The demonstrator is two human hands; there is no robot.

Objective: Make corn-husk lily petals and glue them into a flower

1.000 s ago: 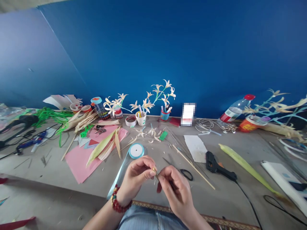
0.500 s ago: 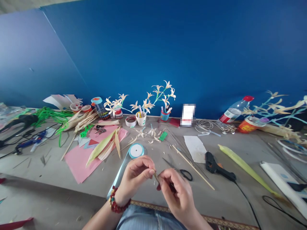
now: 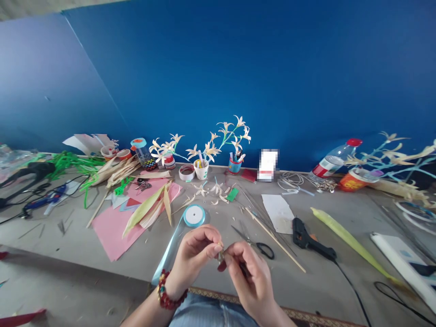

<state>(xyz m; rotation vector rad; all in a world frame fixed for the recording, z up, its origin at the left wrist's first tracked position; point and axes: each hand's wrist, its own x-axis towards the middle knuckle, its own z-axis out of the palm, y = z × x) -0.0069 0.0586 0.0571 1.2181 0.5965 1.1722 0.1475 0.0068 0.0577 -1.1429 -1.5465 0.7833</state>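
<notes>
- Small pale piece [image 3: 220,255] had turned slightly since the earlier frame.
- Left hand [image 3: 199,256] and right hand [image 3: 250,274] pinched it above the tabletop [image 3: 286,284].
- Scissors [image 3: 252,244] lay just beyond the right hand.

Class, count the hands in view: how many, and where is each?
2: left hand, red beads at the wrist, before the ribbon spool; right hand beside it, before the scissors. Both pinch a small piece. No others show.

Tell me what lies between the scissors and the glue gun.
In the head view, a pale stick and a thin dark wire lie between the scissors and the glue gun.
</notes>
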